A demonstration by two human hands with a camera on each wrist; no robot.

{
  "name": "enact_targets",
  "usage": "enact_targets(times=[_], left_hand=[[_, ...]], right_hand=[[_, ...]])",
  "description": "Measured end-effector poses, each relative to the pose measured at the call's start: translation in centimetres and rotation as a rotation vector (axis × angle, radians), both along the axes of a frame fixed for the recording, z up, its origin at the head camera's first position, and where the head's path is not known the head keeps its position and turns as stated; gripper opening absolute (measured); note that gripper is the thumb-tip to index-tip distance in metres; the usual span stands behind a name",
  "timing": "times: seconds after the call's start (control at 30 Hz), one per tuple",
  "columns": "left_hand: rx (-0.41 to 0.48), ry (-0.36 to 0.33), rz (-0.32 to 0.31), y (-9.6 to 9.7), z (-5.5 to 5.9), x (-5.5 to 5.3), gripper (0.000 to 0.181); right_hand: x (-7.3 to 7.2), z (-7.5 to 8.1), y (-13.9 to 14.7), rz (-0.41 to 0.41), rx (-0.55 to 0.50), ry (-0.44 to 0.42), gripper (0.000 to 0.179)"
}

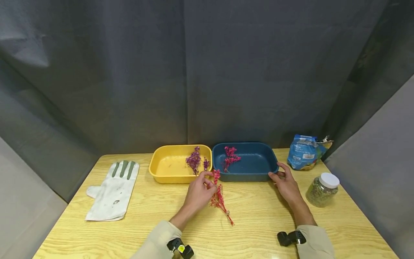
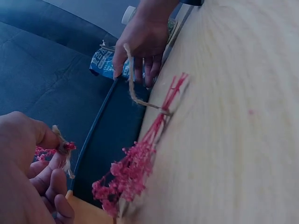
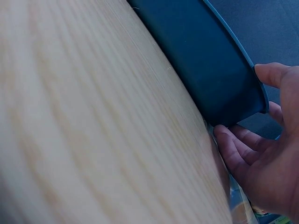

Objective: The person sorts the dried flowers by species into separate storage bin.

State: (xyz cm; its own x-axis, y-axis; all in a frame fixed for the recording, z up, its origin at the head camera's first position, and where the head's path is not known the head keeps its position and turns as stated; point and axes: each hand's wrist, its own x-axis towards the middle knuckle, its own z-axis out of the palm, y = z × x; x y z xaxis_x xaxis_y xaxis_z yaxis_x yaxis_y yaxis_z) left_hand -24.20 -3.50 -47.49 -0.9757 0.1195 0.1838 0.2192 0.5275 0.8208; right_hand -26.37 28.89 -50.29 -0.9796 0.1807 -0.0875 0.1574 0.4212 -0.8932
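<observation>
My left hand (image 1: 198,191) pinches a small pink dried-flower sprig (image 2: 68,146), tied with twine, between thumb and fingers near the front edge where the two bins meet. Below it, a bunch of pink dried flowers (image 1: 220,201) bound with twine lies on the table, its stems toward me. At the right front corner of the blue bin (image 1: 245,177), my right hand (image 1: 287,184) grips the rim and side. Inside that bin is a pink sprig (image 1: 231,158). The yellow bin (image 1: 168,180) beside it holds purple dried flowers (image 1: 194,160).
A white glove (image 1: 111,194) with green strips lies on the table's left side. At the back right stands a crumpled blue bag (image 1: 302,154). A clear jar (image 1: 320,194) with a white lid and greenish contents is beside my right forearm. Dark curtain (image 1: 207,72) hangs behind the bins.
</observation>
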Motion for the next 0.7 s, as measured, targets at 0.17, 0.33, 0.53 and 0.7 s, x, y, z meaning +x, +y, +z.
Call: enact_targets(times=[0.17,0.33,0.53,0.7], left_hand=[[0.010,0.011,0.007,0.8,0.9,-0.9,0.041],[0.002,0.016,0.003,1.3,1.8,-2.0,0.042],[-0.041,0.006,0.010,1.7,2.5,-3.3,0.044],[-0.067,0.004,0.018,2.3,2.7,-4.4,0.043]], right_hand=[[0.0,-0.2,0.0,-0.005,-0.002,0.002,0.074],[-0.1,-0.3,0.1,-0.010,0.008,0.009,0.075],[-0.1,-0.2,0.0,-0.009,0.014,0.002,0.072],[0.0,-0.1,0.0,-0.020,0.015,0.000,0.073]])
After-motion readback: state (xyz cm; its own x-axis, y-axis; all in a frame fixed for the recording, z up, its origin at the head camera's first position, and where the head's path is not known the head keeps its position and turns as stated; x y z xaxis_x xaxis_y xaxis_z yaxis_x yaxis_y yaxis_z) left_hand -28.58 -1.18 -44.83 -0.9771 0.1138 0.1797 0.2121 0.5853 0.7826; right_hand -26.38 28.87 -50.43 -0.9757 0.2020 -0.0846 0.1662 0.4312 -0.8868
